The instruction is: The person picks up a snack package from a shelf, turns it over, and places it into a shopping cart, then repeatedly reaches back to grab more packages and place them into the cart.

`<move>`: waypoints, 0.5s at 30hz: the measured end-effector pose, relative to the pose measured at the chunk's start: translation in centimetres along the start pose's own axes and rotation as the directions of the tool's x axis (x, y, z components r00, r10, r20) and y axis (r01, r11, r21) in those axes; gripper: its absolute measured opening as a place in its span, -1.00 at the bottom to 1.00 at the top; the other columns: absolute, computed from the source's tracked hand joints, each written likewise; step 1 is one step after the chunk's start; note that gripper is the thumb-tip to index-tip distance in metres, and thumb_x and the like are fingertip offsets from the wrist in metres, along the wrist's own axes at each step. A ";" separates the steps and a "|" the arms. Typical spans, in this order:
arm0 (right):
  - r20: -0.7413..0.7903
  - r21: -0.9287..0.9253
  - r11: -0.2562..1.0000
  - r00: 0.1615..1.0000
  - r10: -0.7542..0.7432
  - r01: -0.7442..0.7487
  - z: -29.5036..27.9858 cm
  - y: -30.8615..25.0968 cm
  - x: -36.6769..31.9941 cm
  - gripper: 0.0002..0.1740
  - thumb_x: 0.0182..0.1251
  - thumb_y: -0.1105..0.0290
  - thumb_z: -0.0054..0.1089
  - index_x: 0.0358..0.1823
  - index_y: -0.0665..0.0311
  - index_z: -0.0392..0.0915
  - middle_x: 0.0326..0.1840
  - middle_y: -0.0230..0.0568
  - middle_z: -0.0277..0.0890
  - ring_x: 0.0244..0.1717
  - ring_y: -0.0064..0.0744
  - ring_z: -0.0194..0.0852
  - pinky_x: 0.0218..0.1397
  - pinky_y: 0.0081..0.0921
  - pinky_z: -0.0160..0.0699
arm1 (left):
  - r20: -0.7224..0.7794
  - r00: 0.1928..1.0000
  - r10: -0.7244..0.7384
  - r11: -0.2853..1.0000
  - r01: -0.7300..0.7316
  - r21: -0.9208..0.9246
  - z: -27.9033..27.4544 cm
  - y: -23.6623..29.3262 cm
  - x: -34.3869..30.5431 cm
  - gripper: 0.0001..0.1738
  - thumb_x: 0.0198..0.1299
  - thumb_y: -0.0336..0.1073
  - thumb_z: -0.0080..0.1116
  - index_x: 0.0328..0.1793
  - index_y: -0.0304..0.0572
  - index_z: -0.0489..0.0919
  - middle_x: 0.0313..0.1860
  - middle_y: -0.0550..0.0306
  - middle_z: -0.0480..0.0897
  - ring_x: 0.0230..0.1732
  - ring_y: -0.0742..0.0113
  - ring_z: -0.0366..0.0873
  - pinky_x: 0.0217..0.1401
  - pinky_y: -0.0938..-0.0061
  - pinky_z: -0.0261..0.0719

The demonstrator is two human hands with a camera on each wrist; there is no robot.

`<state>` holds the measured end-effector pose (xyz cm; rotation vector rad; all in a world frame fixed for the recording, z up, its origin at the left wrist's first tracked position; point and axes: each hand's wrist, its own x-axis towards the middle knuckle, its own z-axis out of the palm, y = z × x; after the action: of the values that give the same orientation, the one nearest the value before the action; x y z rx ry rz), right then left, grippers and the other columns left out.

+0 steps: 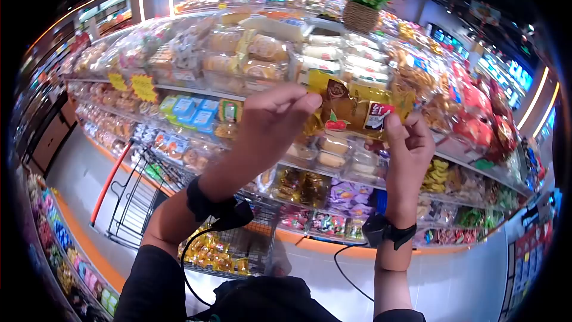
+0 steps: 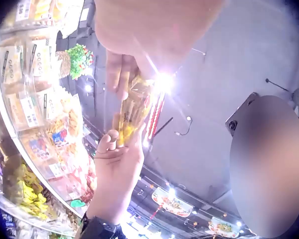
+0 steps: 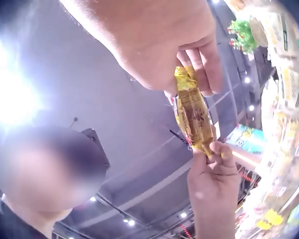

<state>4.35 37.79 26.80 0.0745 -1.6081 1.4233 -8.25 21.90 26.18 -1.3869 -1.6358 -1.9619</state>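
A yellow, partly see-through snack packet point(image 1: 350, 107) with red fruit and a brown emblem printed on it is held up before the shelves. My left hand point(image 1: 275, 120) pinches its left end between thumb and fingers. At the other end, my right hand point(image 1: 410, 148) grips the packet near a red and white label. Seen from the left wrist, the packet point(image 2: 134, 110) stretches between both hands, the right hand point(image 2: 117, 172) beyond it. In the right wrist view the crimped end of the packet point(image 3: 193, 119) sits in the fingers of the left hand point(image 3: 214, 179).
Tiered store shelves point(image 1: 196, 90) packed with bagged breads and snacks curve around in front. A wire shopping cart point(image 1: 128, 214) stands below on the left, and gold-wrapped packets point(image 1: 211, 253) lie in its basket. A potted plant point(image 1: 363, 9) tops the display.
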 end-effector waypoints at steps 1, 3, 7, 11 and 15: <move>-0.008 -0.019 1.000 1.000 -0.009 0.009 -0.6 -0.3 -0.2 -0.82 0.38 0.30 0.11 -0.31 0.25 0.44 -0.34 -0.37 0.55 -0.43 -0.68 0.49 -0.47 -0.61 0.61 | 0.024 0.999 -0.033 0.999 0.034 -0.019 0.5 0.3 0.0 -0.79 0.25 -0.30 0.17 -0.29 -0.34 0.60 -0.57 0.32 0.47 -0.50 0.67 0.32 -0.47 0.69 0.26; -0.028 -0.055 0.998 0.999 -0.031 0.029 -1.8 -0.6 -0.7 -0.82 0.39 0.30 0.10 -0.25 0.27 0.46 -0.32 -0.36 0.55 -0.41 -0.66 0.50 -0.45 -0.61 0.61 | 0.085 0.991 -0.102 0.992 0.107 -0.064 1.6 0.9 0.1 -0.79 0.26 -0.30 0.16 -0.29 -0.34 0.60 -0.55 0.32 0.48 -0.49 0.69 0.32 -0.46 0.70 0.26; -0.134 -0.073 0.997 0.991 -0.016 0.006 -5.0 -1.2 -1.8 -0.74 0.42 0.24 0.04 -0.14 0.32 0.47 -0.27 -0.34 0.56 -0.36 -0.62 0.54 -0.39 -0.62 0.60 | 0.267 0.953 -0.143 0.943 0.213 -0.255 4.7 1.4 0.3 -0.78 0.28 -0.29 0.15 -0.18 -0.37 0.57 -0.42 0.28 0.56 -0.39 0.67 0.41 -0.37 0.71 0.35; -0.250 -0.064 0.995 0.966 0.059 -0.077 -8.4 -1.8 -3.3 -0.73 0.44 0.20 0.01 -0.12 0.28 0.47 -0.26 -0.34 0.57 -0.34 -0.60 0.56 -0.37 -0.60 0.59 | 0.484 0.852 -0.201 0.837 0.406 -0.367 7.7 1.9 0.1 -0.61 0.28 -0.26 0.15 0.15 -0.36 0.47 -0.16 0.23 0.63 -0.23 0.58 0.54 -0.20 0.67 0.50; -0.276 -0.149 0.984 0.959 0.058 -0.103 -9.8 -3.4 -5.7 -0.77 0.43 0.22 0.03 -0.17 0.25 0.48 -0.29 -0.36 0.57 -0.36 -0.63 0.55 -0.36 -0.60 0.58 | 0.660 0.744 -0.104 0.787 0.468 -0.403 10.5 2.3 -0.7 -0.63 0.31 -0.25 0.10 0.10 -0.41 0.47 -0.08 0.10 0.62 -0.17 0.45 0.60 -0.11 0.59 0.55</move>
<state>15.30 41.59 24.26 -0.2731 -1.5051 1.2957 -0.95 29.86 26.34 -2.3134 -1.6770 -2.4847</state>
